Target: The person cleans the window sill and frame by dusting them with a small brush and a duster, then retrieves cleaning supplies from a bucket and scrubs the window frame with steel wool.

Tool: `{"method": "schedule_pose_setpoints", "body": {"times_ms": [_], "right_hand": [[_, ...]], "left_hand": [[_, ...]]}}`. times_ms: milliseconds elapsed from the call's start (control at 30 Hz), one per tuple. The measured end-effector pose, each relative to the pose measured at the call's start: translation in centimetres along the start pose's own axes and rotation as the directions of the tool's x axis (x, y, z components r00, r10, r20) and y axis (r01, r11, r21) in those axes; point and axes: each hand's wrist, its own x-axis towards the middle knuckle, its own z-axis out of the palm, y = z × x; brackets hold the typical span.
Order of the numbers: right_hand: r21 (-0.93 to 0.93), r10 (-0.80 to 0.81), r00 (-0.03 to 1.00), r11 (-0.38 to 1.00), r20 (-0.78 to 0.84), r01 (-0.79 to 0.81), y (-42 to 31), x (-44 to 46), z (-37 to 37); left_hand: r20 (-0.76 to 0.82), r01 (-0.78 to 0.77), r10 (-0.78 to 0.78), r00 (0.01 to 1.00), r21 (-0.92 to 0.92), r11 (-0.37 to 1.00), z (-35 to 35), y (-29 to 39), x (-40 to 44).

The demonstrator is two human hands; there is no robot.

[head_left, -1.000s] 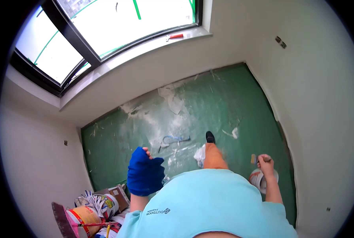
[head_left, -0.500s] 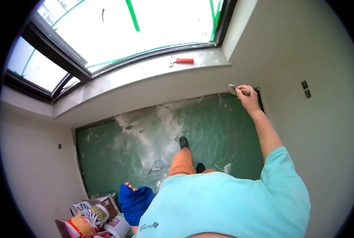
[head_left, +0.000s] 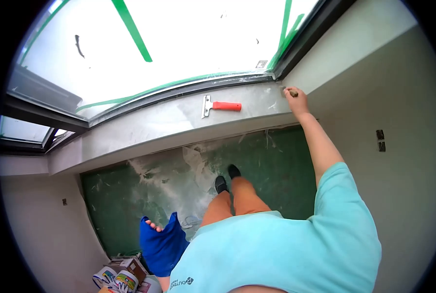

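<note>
The right hand (head_left: pixel 297 101) is closed around the paintbrush (head_left: pixel 293 93) by its brown handle, at the right end of the windowsill (head_left: pixel 154 119); the bristle end is at the corner where the sill meets the side wall of the recess, just below the dark window frame (head_left: pixel 188 88) — it is too small to tell whether the bristles touch; the left hand (head_left: pixel 154 226) is down by the person's side, mostly covered by a blue cloth (head_left: pixel 164 250), with curled fingers showing at its upper edge; whether they grip the cloth or it is merely wrapped around them, I cannot tell.

A scraper (head_left: pixel 220 106) lies flat on the sill, to the left of the paintbrush and apart from it; its red handle points right and its metal head left; green tape (head_left: pixel 132 30) crosses the window glass above; below the sill, a green floor covering (head_left: pixel 281 161) with whitish smears lies under the person's dark shoes (head_left: pixel 221 184) — and at lower left, buckets (head_left: pixel 128 279) stand beside a cardboard box (head_left: pixel 134 266).
</note>
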Motion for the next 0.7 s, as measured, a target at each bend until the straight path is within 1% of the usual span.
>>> {"method": "schedule_pose_setpoints", "body": {"times_ms": [67,133,200,267,333,367,400,433,467,500,533,567,600,667,700], "right_hand": [[0.020,-0.077,0.994,0.997,-0.082,0.079,1.5,3.5,2.2],[0.025,-0.056,0.998,0.998,-0.026,0.057,2.7,6.8,4.3],[-0.049,-0.234,0.963,0.972,-0.131,0.230,4.0,9.1,5.9],[-0.009,-0.200,0.974,0.980,-0.104,0.200,5.4,9.8,7.1],[-0.174,-0.156,0.983,0.970,0.096,0.171,5.0,10.2,6.5],[-0.180,-0.154,0.983,0.969,0.101,0.170,4.3,11.1,5.5],[-0.199,0.043,0.981,0.980,0.192,-0.004,3.5,11.9,4.9],[-0.231,0.234,0.933,0.957,0.272,-0.173,2.4,12.8,4.1],[-0.233,0.232,0.933,0.958,0.274,-0.170,2.0,13.0,4.1],[-0.108,0.006,0.980,0.994,0.201,0.016,1.7,12.8,4.1],[-0.001,-0.210,0.973,0.977,0.100,0.211,2.0,12.6,4.2],[0.000,-0.278,0.957,0.960,0.082,0.279,4.4,12.7,5.4],[0.001,-0.278,0.957,0.960,0.081,0.279,4.1,12.4,5.2],[-0.179,-0.064,0.976,0.979,0.208,0.102,3.6,11.4,5.2],[-0.174,0.206,0.925,0.972,0.320,-0.157,1.8,11.6,4.5]], "left_hand": [[-0.031,-0.002,0.002,1.000,-0.011,1.000,1.1,-0.1,0.3],[-0.056,-0.012,0.011,0.998,-0.023,1.000,2.0,-0.5,0.9],[-0.073,-0.018,0.015,0.997,-0.037,0.999,2.6,-1.0,1.2],[-0.096,-0.014,0.011,0.995,-0.036,0.999,3.4,-1.6,1.8],[-0.113,-0.010,0.005,0.994,-0.042,0.999,4.3,-2.1,1.7],[-0.122,-0.009,0.003,0.993,-0.051,0.999,4.6,-2.3,1.7],[-0.124,-0.008,0.001,0.992,-0.054,0.999,4.7,-2.6,2.2],[-0.126,-0.008,0.000,0.992,-0.062,0.998,5.3,-2.7,2.3],[-0.132,-0.008,0.000,0.991,-0.064,0.998,5.6,-2.9,2.5],[-0.132,-0.010,0.000,0.991,-0.069,0.998,6.0,-3.0,2.7],[-0.137,-0.006,-0.004,0.991,-0.073,0.997,6.4,-3.2,2.8],[-0.137,-0.005,-0.005,0.991,-0.074,0.997,6.7,-3.3,3.0],[-0.136,-0.004,-0.007,0.991,-0.078,0.997,7.0,-3.3,3.2],[-0.137,-0.003,-0.008,0.990,-0.080,0.997,7.5,-3.5,3.4],[-0.141,-0.001,-0.010,0.990,-0.077,0.997,7.5,-3.6,3.5]]}}
